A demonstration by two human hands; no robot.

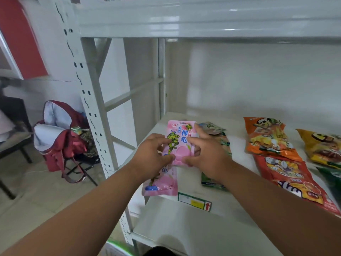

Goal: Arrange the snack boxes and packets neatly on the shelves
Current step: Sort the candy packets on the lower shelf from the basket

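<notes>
Both my hands hold a pink snack packet (180,134) with a green turtle picture, over the left end of the white shelf (184,228). My left hand (150,154) pinches its left edge and my right hand (206,156) grips its right side. A second pink packet (162,183) lies under my left hand and overhangs the shelf's left edge. Green packets (216,133) lie under and behind my right hand, partly hidden. Further right lie an orange packet (267,139), a red packet (293,178) and a yellow packet (323,146).
A white upright post (88,100) with holes stands left of the shelf, and an upper shelf beam (203,21) runs overhead. On the floor to the left a red bag (60,137) sits on a folding stool. A label sticker (194,201) lies on the shelf.
</notes>
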